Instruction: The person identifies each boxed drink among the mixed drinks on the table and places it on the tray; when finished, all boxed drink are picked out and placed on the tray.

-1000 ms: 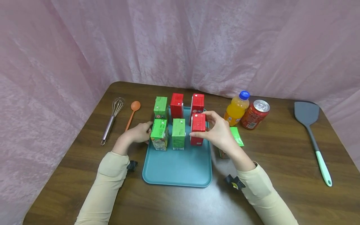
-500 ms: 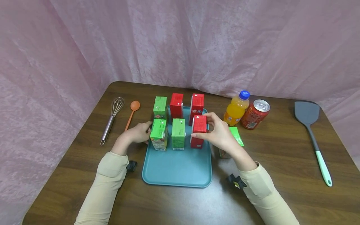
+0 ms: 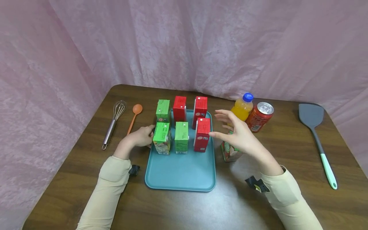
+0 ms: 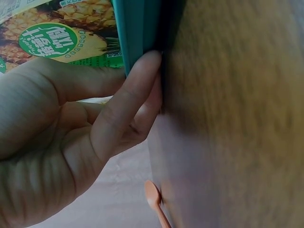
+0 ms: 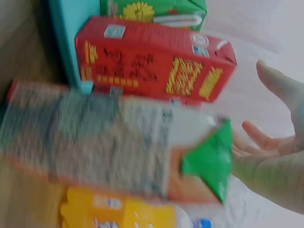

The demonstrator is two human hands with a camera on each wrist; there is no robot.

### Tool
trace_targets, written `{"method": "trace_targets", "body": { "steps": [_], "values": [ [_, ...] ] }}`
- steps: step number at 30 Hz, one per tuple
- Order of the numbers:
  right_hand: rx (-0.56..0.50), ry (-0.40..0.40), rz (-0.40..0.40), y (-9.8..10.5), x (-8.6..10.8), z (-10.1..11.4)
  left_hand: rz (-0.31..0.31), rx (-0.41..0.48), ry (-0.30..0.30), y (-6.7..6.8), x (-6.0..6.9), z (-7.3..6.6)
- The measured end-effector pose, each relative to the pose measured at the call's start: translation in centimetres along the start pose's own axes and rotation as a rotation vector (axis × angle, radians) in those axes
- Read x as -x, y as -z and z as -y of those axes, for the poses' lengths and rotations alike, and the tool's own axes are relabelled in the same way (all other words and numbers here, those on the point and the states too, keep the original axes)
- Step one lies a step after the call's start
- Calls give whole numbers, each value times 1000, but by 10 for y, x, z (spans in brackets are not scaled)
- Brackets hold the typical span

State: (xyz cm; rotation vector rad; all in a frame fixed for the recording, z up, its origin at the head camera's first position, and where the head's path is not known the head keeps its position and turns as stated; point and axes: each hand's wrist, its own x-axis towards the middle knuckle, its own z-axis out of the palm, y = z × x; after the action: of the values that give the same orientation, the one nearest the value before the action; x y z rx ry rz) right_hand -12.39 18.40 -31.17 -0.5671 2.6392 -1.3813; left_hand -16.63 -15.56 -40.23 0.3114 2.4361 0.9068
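My left hand (image 3: 139, 136) pinches the left rim of the blue-green tray (image 3: 181, 174); in the left wrist view its fingertips meet on that rim (image 4: 135, 38). Close by stands a green juice carton (image 3: 162, 137) with pineapple pictures. Two more green cartons and three red ones share the tray area in two rows. Off the tray's right edge, my right hand (image 3: 241, 132) has its thumb and fingers spread, holding nothing. Nearest its thumb is the front red carton (image 3: 202, 137), upright on the tray. Below the hand, a green-topped carton (image 5: 95, 137) stands on the table, partly hidden in the head view.
An orange drink bottle (image 3: 241, 111) and a red can (image 3: 259, 118) stand behind the right hand. A grey spatula (image 3: 311, 116) lies far right. To the left lie a whisk (image 3: 113, 124) and an orange spoon (image 3: 137, 109). A pink curtain (image 3: 184, 48) hangs behind the table.
My right hand has let go of the front red carton and moved right, its fingers spreading. That carton first came slightly nearer, then stayed. The left hand has kept its place.
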Motion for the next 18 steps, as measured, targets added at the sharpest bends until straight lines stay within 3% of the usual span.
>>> {"method": "trace_targets", "body": {
  "steps": [7, 13, 18],
  "values": [
    [116, 33, -10, 21, 17, -7, -1, -8, 0, 1, 1, 0],
    [161, 96, -124, 22, 27, -25, 0, 5, -1, 1, 1, 1],
    [236, 120, -123, 24, 36, -42, 3, 6, -13, 1, 0, 1]
  ]
}}
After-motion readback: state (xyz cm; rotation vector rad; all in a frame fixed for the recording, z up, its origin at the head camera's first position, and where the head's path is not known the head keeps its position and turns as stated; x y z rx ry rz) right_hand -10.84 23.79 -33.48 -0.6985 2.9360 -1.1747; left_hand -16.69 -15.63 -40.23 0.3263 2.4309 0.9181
